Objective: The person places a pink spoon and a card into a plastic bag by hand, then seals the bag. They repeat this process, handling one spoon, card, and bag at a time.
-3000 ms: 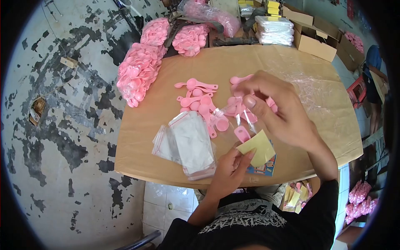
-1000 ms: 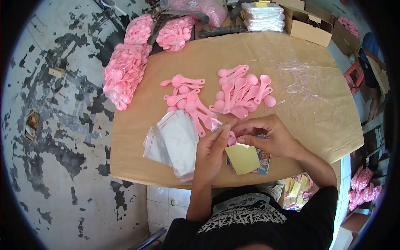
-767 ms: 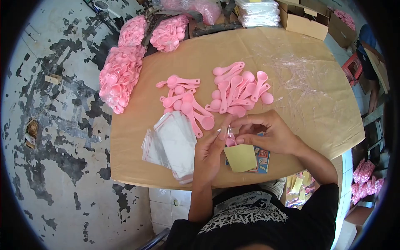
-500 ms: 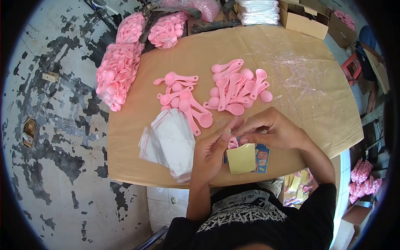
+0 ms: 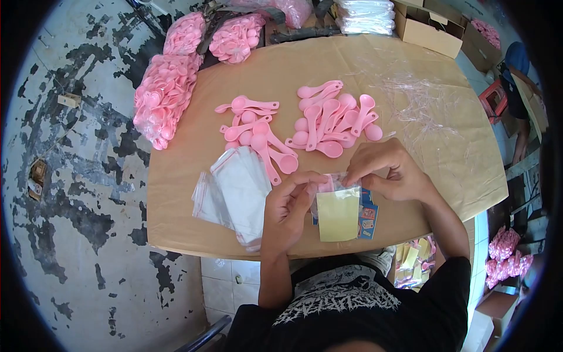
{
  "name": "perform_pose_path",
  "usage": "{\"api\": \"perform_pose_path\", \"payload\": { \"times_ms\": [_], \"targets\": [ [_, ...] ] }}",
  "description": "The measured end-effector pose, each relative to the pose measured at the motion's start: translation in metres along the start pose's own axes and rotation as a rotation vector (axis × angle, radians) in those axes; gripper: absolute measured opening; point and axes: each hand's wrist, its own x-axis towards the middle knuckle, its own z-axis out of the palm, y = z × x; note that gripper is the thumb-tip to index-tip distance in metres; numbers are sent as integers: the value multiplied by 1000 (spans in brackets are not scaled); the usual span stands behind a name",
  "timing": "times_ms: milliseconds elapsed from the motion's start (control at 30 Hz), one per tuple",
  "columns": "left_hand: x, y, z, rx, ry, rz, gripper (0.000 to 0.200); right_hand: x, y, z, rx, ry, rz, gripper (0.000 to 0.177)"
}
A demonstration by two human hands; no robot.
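My left hand (image 5: 288,206) pinches the left upper edge of a clear plastic bag (image 5: 338,180). The bag's opposite upper corner is between the fingers of my right hand (image 5: 384,171). Inside the bag show a yellowish card (image 5: 338,216) and something pink at the top. Blue printed cards (image 5: 368,222) lie on the table behind it. To the left is a stack of clear bags (image 5: 241,190). Loose pink spoons lie beyond my hands, in a smaller pile (image 5: 256,136) and a larger pile (image 5: 334,120).
Bags of pink spoons (image 5: 166,97) stand at the table's far left edge. Plastic strands (image 5: 419,108) lie on the brown table cover (image 5: 193,135) at right. A cardboard box (image 5: 431,32) is at the back. Another person (image 5: 517,64) is at far right.
The clear bag now stands stretched between my hands, with the yellowish card showing taller inside it. My right hand has moved slightly up and my left fingers have shifted to the bag's edge.
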Motion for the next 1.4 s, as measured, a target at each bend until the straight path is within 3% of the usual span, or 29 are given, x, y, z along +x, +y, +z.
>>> {"api": "perform_pose_path", "payload": {
  "times_ms": [167,367,467,567,600,700,733,833,933,967,1000,1067,1100,1167,1233,1300,1400],
  "targets": [
    [-1,-3,-1,23,-10,74,15,-1,5,-6,3,-86,-69,22],
    [-3,-3,1,-247,40,-40,3,0,2,0,-14,-28,-11,13],
    [-3,-6,5,-21,-9,-14,15,-2,6,-4,-36,-71,-17,17],
    [-3,-6,10,-91,-40,-16,26,-11,7,-8,-113,84,219,27],
    [-2,-6,11,-43,-58,-9,26,-10,-5,-4,36,122,227,33],
    [-5,-7,16,62,-115,-3,28,-12,-43,15,-208,-31,368,30],
    [-7,-5,17,76,-137,-7,29,-20,-41,19,-111,30,387,33],
    [-25,8,7,5,-132,-26,35,-44,-56,4,-267,5,423,32],
    [-61,14,-35,0,-40,57,41,-81,-85,-33,-345,-271,586,29],
    [-76,6,-56,40,29,163,36,-87,-94,-43,-354,-403,682,27],
    [-86,0,-75,84,98,266,32,-86,-102,-45,-455,-343,622,25],
    [-95,7,-97,571,220,283,32,-85,-110,-42,-637,-209,498,20],
    [-99,11,-103,820,267,284,32,-77,-106,-34,-579,-153,521,19],
    [-99,4,-102,935,222,240,38,-44,-102,-5,-471,-27,565,19],
    [-96,-1,-95,1070,149,248,40,-11,-67,30,-448,-81,271,17],
    [-93,-4,-91,1126,153,238,41,25,-33,64,-469,-177,192,25],
    [-93,-6,-91,1150,167,230,37,69,-5,92,-394,-344,346,33]
  ]
}}
